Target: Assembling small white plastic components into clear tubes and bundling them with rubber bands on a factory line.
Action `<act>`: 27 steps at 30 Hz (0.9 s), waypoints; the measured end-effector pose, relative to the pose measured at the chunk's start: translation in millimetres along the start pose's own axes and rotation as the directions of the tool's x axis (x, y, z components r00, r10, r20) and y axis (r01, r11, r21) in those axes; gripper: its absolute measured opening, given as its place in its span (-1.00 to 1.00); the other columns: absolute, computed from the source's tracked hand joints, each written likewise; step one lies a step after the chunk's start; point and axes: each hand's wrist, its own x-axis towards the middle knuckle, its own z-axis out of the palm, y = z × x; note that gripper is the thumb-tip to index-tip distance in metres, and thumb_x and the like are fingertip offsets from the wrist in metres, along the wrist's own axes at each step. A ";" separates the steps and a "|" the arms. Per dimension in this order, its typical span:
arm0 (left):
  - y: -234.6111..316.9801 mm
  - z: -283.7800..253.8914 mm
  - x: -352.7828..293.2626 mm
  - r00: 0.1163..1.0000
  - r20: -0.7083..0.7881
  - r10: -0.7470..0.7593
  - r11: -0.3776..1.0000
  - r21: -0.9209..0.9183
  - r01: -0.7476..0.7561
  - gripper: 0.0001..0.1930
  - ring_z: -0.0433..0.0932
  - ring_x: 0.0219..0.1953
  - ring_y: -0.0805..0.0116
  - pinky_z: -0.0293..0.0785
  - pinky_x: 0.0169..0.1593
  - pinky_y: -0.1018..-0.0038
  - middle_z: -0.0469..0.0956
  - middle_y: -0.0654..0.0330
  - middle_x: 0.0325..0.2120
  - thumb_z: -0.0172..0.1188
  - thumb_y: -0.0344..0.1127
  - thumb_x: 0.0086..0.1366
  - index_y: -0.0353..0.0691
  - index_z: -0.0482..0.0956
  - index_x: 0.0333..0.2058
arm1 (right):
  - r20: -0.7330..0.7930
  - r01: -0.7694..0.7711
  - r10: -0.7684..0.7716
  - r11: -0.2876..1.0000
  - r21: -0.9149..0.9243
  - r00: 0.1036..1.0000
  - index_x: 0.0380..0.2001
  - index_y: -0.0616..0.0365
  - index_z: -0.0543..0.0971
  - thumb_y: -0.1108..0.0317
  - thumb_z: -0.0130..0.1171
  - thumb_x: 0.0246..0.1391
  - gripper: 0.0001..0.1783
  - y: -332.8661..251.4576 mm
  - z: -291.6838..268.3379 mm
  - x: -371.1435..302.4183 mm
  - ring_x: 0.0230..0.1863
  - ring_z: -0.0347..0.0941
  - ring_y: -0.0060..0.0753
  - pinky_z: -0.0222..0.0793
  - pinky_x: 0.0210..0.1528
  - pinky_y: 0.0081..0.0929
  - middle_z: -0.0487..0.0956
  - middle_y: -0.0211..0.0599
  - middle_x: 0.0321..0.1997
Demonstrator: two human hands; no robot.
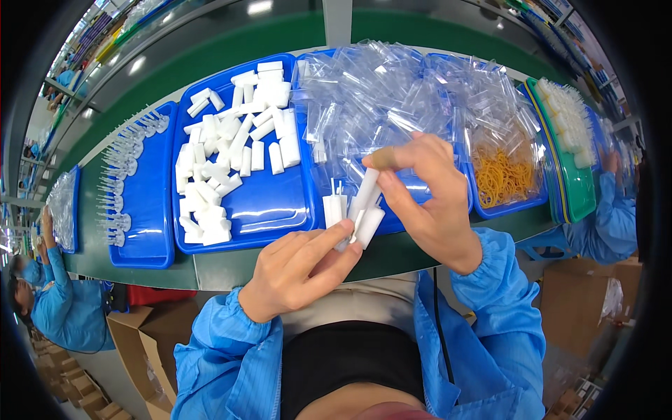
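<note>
Well to the left of the left hand, white pronged pieces (115,224) stand in rows along one side of a blue tray (150,227); nearer, just beyond that hand, loose white blocks (206,150) fill much of a second blue tray (269,210). The left hand (297,269) is closed in a pinch, thumb and fingertips at the lower end of a white cylinder (365,192), which leans between the hands with short white parts (334,210) beside it; whether those are gripped too, I cannot tell. Beyond both hands lies a heap of clear sleeves (381,94). The right hand (437,189) pinches the cylinder's upper end, its other fingers loosely curled. Right of it are yellow rubber bands (507,175), then white bristly pieces (567,115) on a green tray (579,196). Judging by this, handling of the held piece is partway: it is unsleeved and unbanded, and plenty of blocks and pronged pieces remain.
</note>
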 end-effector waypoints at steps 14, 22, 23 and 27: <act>-10.9 8.3 -15.2 0.997 -0.060 -0.054 0.993 -0.112 0.047 -0.71 0.66 -0.32 0.13 0.61 -0.32 0.42 0.57 -0.16 -0.04 0.30 -0.50 0.09 -0.35 0.53 -0.17 | 0.193 0.046 -0.050 0.999 0.023 0.980 -0.21 0.02 0.68 0.46 0.25 0.07 -0.80 -4.8 -5.8 -4.7 -0.09 0.47 -0.29 0.09 0.32 0.04 0.61 -0.48 -0.33; -14.0 10.1 -18.1 0.993 -0.104 -0.057 0.993 -0.108 0.046 -0.72 0.67 -0.30 0.10 0.63 -0.31 0.37 0.58 -0.15 -0.05 0.28 -0.48 0.12 -0.34 0.55 -0.16 | 0.286 0.215 -0.229 0.973 0.079 0.931 -0.24 0.04 0.69 0.44 0.36 -0.05 -0.77 3.6 -1.5 -5.0 0.00 0.49 -0.25 0.12 0.32 0.09 0.63 -0.45 -0.30; -14.6 10.2 -18.0 0.989 -0.143 -0.045 0.994 -0.110 0.030 -0.72 0.67 -0.30 0.10 0.63 -0.30 0.36 0.58 -0.15 -0.05 0.26 -0.48 0.13 -0.34 0.55 -0.15 | 0.277 0.177 -0.200 0.978 0.107 0.940 -0.25 0.05 0.69 0.46 0.36 -0.05 -0.77 3.9 -0.2 -6.6 0.00 0.49 -0.24 0.12 0.32 0.09 0.64 -0.43 -0.28; -8.4 9.0 -14.6 0.988 -0.141 -0.060 0.993 -0.105 0.046 -0.65 0.67 -0.26 0.07 0.64 -0.25 0.36 0.58 -0.12 -0.06 0.35 -0.47 0.10 -0.33 0.53 -0.11 | 0.193 0.049 -0.087 0.980 0.193 0.977 -0.27 0.07 0.69 0.52 0.35 -0.05 -0.78 2.9 0.2 -18.1 0.00 0.50 -0.21 0.12 0.33 0.10 0.66 -0.39 -0.25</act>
